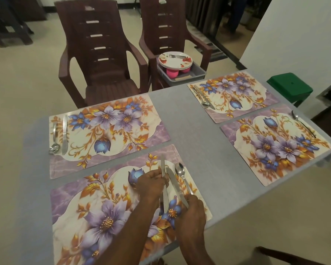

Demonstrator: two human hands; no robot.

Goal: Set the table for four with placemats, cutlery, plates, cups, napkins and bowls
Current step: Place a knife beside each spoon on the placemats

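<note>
Four floral placemats lie on the grey table (195,131). Over the near left placemat (96,207), my left hand (151,181) pinches a knife (162,165) by its middle, blade pointing away from me. My right hand (192,211) grips the handle end of a second knife (175,185), which slants beside the first. A spoon (181,172) lies on the mat just right of both knives, its handle reaching my right hand. The far left placemat (111,131) carries a spoon (54,145) and a knife (64,133). The far right placemat (235,96) has a spoon and knife (203,99). The near right placemat (275,146) has only a spoon (303,126).
A grey bin (197,74) sits on the right-hand brown chair (166,25), holding flowered plates (175,61) with forks on top and pink cups (172,73). A second brown chair (97,54) stands to its left. A green stool (290,88) is beyond the table's right corner.
</note>
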